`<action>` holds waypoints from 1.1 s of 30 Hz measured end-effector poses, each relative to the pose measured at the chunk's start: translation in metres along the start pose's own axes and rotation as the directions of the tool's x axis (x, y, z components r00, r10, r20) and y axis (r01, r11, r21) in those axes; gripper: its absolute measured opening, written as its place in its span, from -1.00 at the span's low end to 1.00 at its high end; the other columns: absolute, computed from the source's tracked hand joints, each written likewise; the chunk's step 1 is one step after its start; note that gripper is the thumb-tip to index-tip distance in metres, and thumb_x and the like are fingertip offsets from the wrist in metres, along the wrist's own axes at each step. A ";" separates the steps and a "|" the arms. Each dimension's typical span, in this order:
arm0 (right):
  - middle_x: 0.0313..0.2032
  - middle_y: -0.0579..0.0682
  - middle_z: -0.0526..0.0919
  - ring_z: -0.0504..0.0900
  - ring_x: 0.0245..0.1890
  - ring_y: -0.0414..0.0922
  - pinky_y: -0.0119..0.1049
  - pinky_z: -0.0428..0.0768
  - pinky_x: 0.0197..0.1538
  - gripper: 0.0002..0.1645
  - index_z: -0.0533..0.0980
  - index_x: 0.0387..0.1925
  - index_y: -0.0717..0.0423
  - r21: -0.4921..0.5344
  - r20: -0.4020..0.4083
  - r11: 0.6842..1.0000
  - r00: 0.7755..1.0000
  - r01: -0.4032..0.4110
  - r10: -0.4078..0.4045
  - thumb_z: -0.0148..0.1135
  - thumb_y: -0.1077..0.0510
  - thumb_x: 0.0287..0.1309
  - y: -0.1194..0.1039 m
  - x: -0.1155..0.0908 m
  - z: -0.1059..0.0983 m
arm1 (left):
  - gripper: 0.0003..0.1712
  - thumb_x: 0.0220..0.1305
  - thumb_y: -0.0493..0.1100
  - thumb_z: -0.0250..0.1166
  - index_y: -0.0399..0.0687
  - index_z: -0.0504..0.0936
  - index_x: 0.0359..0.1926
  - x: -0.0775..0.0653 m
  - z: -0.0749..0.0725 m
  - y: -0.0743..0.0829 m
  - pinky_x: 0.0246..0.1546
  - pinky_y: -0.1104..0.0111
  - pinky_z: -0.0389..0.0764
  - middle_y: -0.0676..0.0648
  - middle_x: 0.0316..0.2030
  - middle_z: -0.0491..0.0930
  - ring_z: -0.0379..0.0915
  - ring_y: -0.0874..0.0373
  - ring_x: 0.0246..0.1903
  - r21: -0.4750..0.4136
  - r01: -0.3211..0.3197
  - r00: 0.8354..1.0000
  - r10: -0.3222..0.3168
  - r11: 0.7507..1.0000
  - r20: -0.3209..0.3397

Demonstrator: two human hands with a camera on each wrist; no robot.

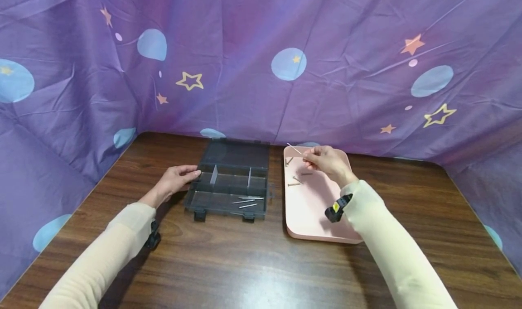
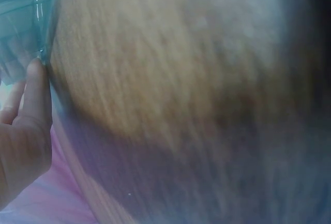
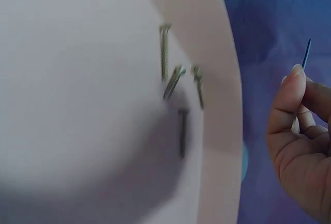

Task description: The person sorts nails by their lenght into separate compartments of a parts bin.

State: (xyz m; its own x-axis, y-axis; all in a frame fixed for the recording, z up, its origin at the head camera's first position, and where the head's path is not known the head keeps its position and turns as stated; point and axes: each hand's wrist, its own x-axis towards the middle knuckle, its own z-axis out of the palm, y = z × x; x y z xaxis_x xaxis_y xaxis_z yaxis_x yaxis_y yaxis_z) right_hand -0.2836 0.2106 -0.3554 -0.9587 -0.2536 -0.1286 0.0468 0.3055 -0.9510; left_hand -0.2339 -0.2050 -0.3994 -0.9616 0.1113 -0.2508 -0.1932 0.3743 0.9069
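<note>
My right hand [image 1: 326,161] pinches a thin silvery nail [image 1: 294,148] between thumb and fingertips, above the far end of a pink tray [image 1: 314,238]. Several brass-coloured screws [image 3: 164,53] lie in that tray near its edge. To the left, a dark see-through organizer box [image 1: 228,214] lies with its lid [image 1: 236,152] folded back. Several similar silvery nails [image 1: 248,201] are in its long front compartment. My left hand [image 1: 175,180] holds the box by its left side; in the left wrist view its fingers partly show through the plastic.
Both containers stand on a brown wood-grain table [image 1: 204,263], the tray right of the box with a narrow gap between. Thin dividers [image 1: 214,175] split the box's rear row. A purple curtain [image 1: 244,109] with stars hangs behind the table.
</note>
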 end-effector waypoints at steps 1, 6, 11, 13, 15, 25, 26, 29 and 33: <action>-0.55 -0.15 0.52 0.49 -0.53 -0.38 -0.56 0.56 -0.39 -0.77 0.40 -0.17 0.48 0.004 0.014 1.000 1.000 0.011 -0.011 0.00 0.29 0.33 -0.002 -0.001 0.002 | -0.36 0.38 -0.04 0.11 -0.31 0.24 0.34 0.000 0.000 0.000 0.15 0.14 0.47 -0.30 0.31 0.26 0.24 -0.13 0.27 0.003 0.000 1.000 0.000 1.000 0.001; -0.55 -0.14 0.52 0.49 -0.57 -0.38 -0.58 0.56 -0.45 -0.86 0.40 -0.26 0.42 0.069 0.053 0.997 0.998 0.029 -0.032 0.00 0.34 0.32 -0.011 -0.003 0.016 | -0.36 0.38 -0.04 0.11 -0.30 0.24 0.35 0.001 0.000 0.000 0.17 0.13 0.45 -0.31 0.31 0.25 0.22 -0.13 0.27 0.002 0.006 1.000 -0.006 1.000 0.000; -0.57 -0.14 0.54 0.48 -0.62 -0.39 -0.60 0.54 -0.51 -0.88 0.42 -0.33 0.35 0.090 0.088 0.996 0.995 0.029 -0.037 -0.02 0.35 0.31 -0.020 -0.008 0.029 | -0.36 0.38 -0.04 0.11 -0.29 0.24 0.35 0.001 0.000 -0.001 0.18 0.13 0.44 -0.30 0.31 0.25 0.22 -0.12 0.28 0.003 0.009 1.000 -0.010 1.000 0.004; -0.57 -0.14 0.54 0.48 -0.62 -0.38 -0.59 0.54 -0.50 -0.88 0.42 -0.35 0.31 0.084 0.100 0.996 0.994 0.028 -0.037 -0.03 0.35 0.31 -0.023 -0.010 0.035 | -0.36 0.38 -0.04 0.11 -0.30 0.24 0.34 0.001 0.000 -0.001 0.17 0.14 0.45 -0.31 0.31 0.26 0.22 -0.11 0.27 0.002 0.010 1.000 -0.010 1.000 0.004; -0.56 -0.14 0.52 0.48 -0.61 -0.38 -0.58 0.55 -0.49 -0.88 0.42 -0.37 0.27 0.077 0.113 0.997 0.993 0.032 -0.040 -0.03 0.36 0.30 -0.024 -0.011 0.040 | -0.37 0.38 -0.05 0.11 -0.30 0.24 0.34 0.001 0.000 -0.001 0.17 0.15 0.45 -0.31 0.30 0.27 0.23 -0.11 0.27 -0.001 0.009 1.000 -0.009 1.000 0.003; -0.50 -0.08 0.52 0.49 -0.60 -0.34 -0.58 0.56 -0.49 -0.90 0.43 -0.35 0.23 0.114 0.179 0.993 0.984 0.002 -0.022 0.00 0.38 0.28 -0.030 -0.023 0.063 | -0.38 0.39 -0.06 0.11 -0.31 0.25 0.34 0.000 0.000 0.001 0.17 0.13 0.45 -0.32 0.30 0.25 0.22 -0.13 0.27 -0.004 0.008 1.000 -0.008 1.000 -0.006; -0.51 -0.08 0.53 0.49 -0.60 -0.35 -0.57 0.55 -0.50 -0.90 0.44 -0.36 0.22 0.115 0.184 0.993 0.983 -0.003 -0.018 0.01 0.37 0.28 -0.030 -0.024 0.065 | -0.38 0.38 -0.06 0.11 -0.30 0.25 0.34 0.000 0.000 0.001 0.17 0.13 0.45 -0.32 0.30 0.26 0.22 -0.13 0.27 -0.003 0.006 1.000 -0.006 1.000 -0.006; -0.53 -0.10 0.54 0.48 -0.63 -0.35 -0.57 0.53 -0.53 -0.88 0.45 -0.38 0.18 0.123 0.195 0.992 0.981 -0.006 -0.018 0.03 0.36 0.27 -0.030 -0.026 0.070 | -0.37 0.38 -0.05 0.11 -0.29 0.25 0.34 -0.001 0.000 0.002 0.18 0.11 0.44 -0.32 0.29 0.27 0.23 -0.13 0.27 -0.002 0.004 1.000 -0.004 1.000 -0.006; -0.54 -0.10 0.56 0.48 -0.62 -0.35 -0.57 0.51 -0.53 -0.90 0.46 -0.37 0.23 0.127 0.213 0.992 0.976 0.013 -0.040 0.05 0.37 0.26 -0.030 -0.027 0.077 | -0.37 0.38 -0.05 0.11 -0.29 0.24 0.35 -0.001 0.000 0.003 0.18 0.11 0.44 -0.32 0.29 0.28 0.23 -0.13 0.27 -0.004 0.007 1.000 -0.007 1.000 -0.004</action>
State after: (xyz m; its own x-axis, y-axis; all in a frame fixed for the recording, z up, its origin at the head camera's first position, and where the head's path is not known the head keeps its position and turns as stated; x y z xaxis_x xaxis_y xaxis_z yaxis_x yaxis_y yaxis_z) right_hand -0.2372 0.1379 -0.3449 -0.8779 -0.4556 -0.1470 0.0694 0.1828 -0.9807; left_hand -0.2335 -0.2040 -0.3965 -0.9609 0.1052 -0.2562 -0.2010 0.3718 0.9063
